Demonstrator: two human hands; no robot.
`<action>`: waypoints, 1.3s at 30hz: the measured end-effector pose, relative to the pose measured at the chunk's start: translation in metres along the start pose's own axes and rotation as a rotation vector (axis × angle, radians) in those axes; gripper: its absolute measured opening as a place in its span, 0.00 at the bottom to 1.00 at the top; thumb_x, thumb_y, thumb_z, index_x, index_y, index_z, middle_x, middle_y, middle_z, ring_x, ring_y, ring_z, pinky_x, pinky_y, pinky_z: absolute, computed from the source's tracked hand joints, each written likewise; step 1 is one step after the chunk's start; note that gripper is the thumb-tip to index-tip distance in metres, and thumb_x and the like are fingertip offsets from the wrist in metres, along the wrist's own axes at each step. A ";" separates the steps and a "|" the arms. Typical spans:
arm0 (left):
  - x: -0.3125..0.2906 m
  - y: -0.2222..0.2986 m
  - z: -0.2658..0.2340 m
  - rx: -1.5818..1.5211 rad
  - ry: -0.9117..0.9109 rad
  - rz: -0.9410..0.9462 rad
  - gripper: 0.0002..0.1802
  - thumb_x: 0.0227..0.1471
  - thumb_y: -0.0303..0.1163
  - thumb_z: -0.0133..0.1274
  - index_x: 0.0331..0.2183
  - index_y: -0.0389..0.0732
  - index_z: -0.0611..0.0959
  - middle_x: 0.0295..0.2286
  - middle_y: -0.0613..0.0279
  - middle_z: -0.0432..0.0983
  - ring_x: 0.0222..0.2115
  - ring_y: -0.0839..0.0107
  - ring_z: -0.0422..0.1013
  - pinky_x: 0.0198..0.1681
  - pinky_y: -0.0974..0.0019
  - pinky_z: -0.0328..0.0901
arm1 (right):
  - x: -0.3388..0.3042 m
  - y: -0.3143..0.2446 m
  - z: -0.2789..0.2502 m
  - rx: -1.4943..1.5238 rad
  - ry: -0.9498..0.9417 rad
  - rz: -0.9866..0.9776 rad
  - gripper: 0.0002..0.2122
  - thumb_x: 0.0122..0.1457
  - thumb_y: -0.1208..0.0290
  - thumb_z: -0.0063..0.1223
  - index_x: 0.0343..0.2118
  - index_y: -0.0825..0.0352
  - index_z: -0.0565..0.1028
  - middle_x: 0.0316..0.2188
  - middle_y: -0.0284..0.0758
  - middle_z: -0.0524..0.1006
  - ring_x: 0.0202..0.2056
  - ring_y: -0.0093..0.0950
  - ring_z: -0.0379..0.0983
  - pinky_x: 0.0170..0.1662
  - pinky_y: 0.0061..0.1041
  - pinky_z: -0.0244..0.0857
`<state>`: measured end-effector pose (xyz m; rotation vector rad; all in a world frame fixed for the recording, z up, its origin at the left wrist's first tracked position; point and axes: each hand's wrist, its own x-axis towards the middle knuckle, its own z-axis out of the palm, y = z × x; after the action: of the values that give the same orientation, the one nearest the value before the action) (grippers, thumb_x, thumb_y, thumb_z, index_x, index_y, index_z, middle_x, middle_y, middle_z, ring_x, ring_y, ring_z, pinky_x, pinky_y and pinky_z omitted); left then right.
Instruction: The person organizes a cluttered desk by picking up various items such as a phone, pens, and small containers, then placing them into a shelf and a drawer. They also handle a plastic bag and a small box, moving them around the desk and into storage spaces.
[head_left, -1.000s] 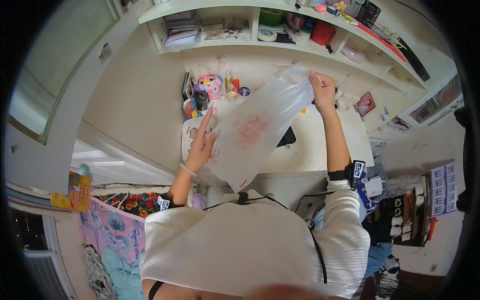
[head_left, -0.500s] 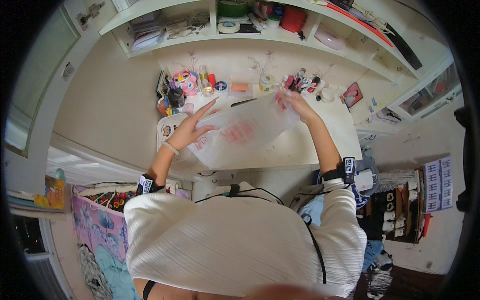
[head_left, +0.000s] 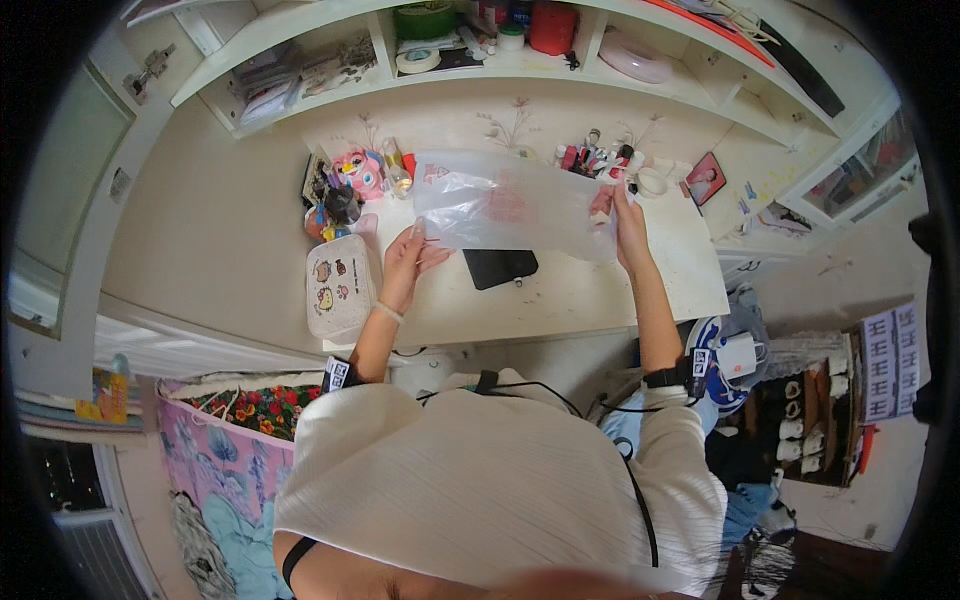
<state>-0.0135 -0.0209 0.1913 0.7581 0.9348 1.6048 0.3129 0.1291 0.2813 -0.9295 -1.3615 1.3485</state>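
Note:
A translucent plastic bag (head_left: 545, 212) with faint red print is stretched flat above the white desk (head_left: 590, 300). My left hand (head_left: 404, 264) pinches its lower left corner. At the opposite end my right hand (head_left: 629, 228) grips the edge, thumb against the plastic. The bag looks flat; I cannot tell whether anything is in it. Below its lower edge, a flat black thing (head_left: 499, 268) lies on the desk, partly covered by the bag. Left of my left hand stands a cream box-shaped case (head_left: 341, 292) with cartoon cat pictures.
Along the desk's back left are a pink figurine (head_left: 360, 174) and a dark cup (head_left: 343, 206). Cosmetics (head_left: 592, 155), a small white bowl (head_left: 652, 182) and a framed photo (head_left: 705, 179) stand at the back right. A loaded shelf (head_left: 480, 72) overhangs the desk.
My left hand has come down and closed on the bag's near left corner. My right hand has moved right and nearer, pulling the bag straight. More of the black thing shows.

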 end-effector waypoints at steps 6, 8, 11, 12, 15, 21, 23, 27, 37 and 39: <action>0.027 -0.010 0.027 0.095 0.251 0.131 0.16 0.62 0.41 0.48 0.35 0.37 0.81 0.26 0.63 0.79 0.29 0.77 0.77 0.32 0.75 0.71 | -0.036 0.039 -0.046 0.174 0.061 -0.086 0.23 0.66 0.47 0.38 0.34 0.66 0.73 0.28 0.30 0.73 0.32 0.21 0.70 0.37 0.24 0.65; 0.034 -0.012 0.040 0.052 0.261 0.208 0.15 0.62 0.40 0.48 0.35 0.37 0.81 0.25 0.67 0.78 0.27 0.80 0.74 0.30 0.77 0.69 | -0.048 0.061 -0.064 0.175 0.100 -0.033 0.22 0.66 0.48 0.39 0.38 0.66 0.74 0.30 0.31 0.75 0.35 0.21 0.70 0.38 0.23 0.65; 0.046 -0.002 0.056 0.078 0.203 0.371 0.15 0.62 0.39 0.48 0.35 0.37 0.81 0.23 0.72 0.74 0.24 0.84 0.69 0.28 0.80 0.65 | -0.064 0.085 -0.092 -0.084 0.072 0.131 0.20 0.66 0.52 0.43 0.46 0.66 0.74 0.38 0.34 0.77 0.41 0.23 0.71 0.43 0.25 0.66; 0.050 0.005 0.059 0.110 0.193 0.406 0.15 0.63 0.38 0.48 0.35 0.37 0.81 0.23 0.74 0.73 0.23 0.85 0.68 0.27 0.81 0.63 | -0.063 0.086 -0.098 -0.236 0.086 0.265 0.20 0.66 0.54 0.45 0.49 0.66 0.73 0.42 0.36 0.77 0.44 0.23 0.72 0.45 0.26 0.67; 0.057 0.035 0.063 0.458 -0.007 0.557 0.14 0.63 0.36 0.48 0.36 0.35 0.82 0.22 0.77 0.69 0.22 0.86 0.63 0.26 0.81 0.59 | -0.045 0.063 -0.095 -0.491 0.175 0.018 0.23 0.62 0.62 0.55 0.57 0.66 0.67 0.51 0.36 0.73 0.48 0.27 0.72 0.51 0.26 0.65; 0.043 0.085 0.085 0.804 -0.191 0.593 0.12 0.60 0.32 0.49 0.38 0.33 0.81 0.22 0.67 0.70 0.24 0.82 0.62 0.27 0.75 0.58 | 0.033 -0.021 0.019 -0.266 -0.385 -0.328 0.24 0.59 0.71 0.56 0.59 0.63 0.65 0.49 0.36 0.75 0.48 0.23 0.71 0.52 0.23 0.63; 0.036 0.099 0.087 0.854 -0.156 0.514 0.13 0.61 0.31 0.49 0.39 0.32 0.82 0.26 0.68 0.72 0.27 0.82 0.63 0.30 0.76 0.60 | 0.036 -0.029 0.047 -0.212 -0.467 -0.251 0.19 0.61 0.70 0.54 0.54 0.67 0.70 0.45 0.35 0.78 0.45 0.19 0.71 0.50 0.20 0.63; 0.024 0.114 0.070 0.815 0.014 0.500 0.13 0.61 0.31 0.48 0.29 0.31 0.78 0.20 0.71 0.66 0.24 0.84 0.59 0.26 0.76 0.55 | 0.033 -0.015 0.089 -0.143 -0.335 -0.262 0.13 0.64 0.67 0.51 0.40 0.73 0.80 0.35 0.31 0.82 0.37 0.15 0.71 0.44 0.17 0.65; 0.019 0.039 0.041 0.624 0.020 0.192 0.13 0.56 0.34 0.57 0.40 0.37 0.83 0.21 0.78 0.70 0.20 0.89 0.61 0.22 0.80 0.56 | 0.058 -0.019 0.117 -0.278 -0.061 -0.646 0.11 0.64 0.72 0.49 0.45 0.68 0.79 0.26 0.26 0.76 0.23 0.14 0.59 0.26 0.16 0.57; 0.015 0.017 0.043 0.682 -0.094 0.121 0.11 0.56 0.33 0.57 0.39 0.37 0.84 0.24 0.76 0.74 0.22 0.88 0.63 0.25 0.80 0.58 | 0.062 -0.028 0.116 -0.274 -0.044 -0.761 0.11 0.64 0.71 0.49 0.45 0.67 0.79 0.24 0.25 0.73 0.22 0.15 0.58 0.25 0.17 0.55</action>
<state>0.0123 -0.0005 0.2273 1.3636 1.4083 1.3289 0.1890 0.1575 0.3257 -0.4581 -1.7232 0.6130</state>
